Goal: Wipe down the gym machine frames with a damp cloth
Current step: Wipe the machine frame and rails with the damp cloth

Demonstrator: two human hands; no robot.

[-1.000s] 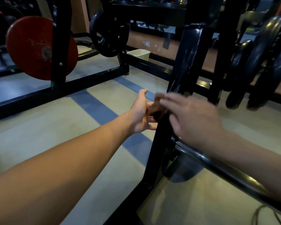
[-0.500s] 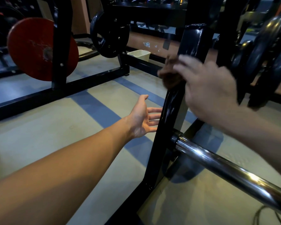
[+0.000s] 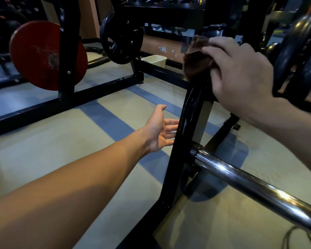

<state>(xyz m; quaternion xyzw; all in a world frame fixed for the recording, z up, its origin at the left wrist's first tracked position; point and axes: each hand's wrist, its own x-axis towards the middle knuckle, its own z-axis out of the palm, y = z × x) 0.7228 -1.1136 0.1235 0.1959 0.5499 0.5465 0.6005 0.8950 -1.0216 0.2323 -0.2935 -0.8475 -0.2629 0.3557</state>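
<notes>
A glossy black upright post (image 3: 188, 123) of the machine frame slants up through the middle of the view. My right hand (image 3: 241, 74) grips a dark brown cloth (image 3: 196, 60) and presses it against the upper part of that post. My left hand (image 3: 160, 130) hangs lower, just left of the post, palm up with the fingers straight and spread; their tips reach the post's edge. It holds nothing. A chrome bar (image 3: 255, 187) sticks out from the post toward the lower right.
A red weight plate (image 3: 38, 54) and a black plate (image 3: 122, 38) hang on a black frame at the left. More black plates (image 3: 302, 56) hang at the right. A small white bin (image 3: 154, 60) stands on the floor behind. A cable (image 3: 298, 238) lies at the bottom right.
My right hand has carried the cloth up the post, from mid height beside my left hand to near the top. My left hand has dropped slightly and opened its fingers.
</notes>
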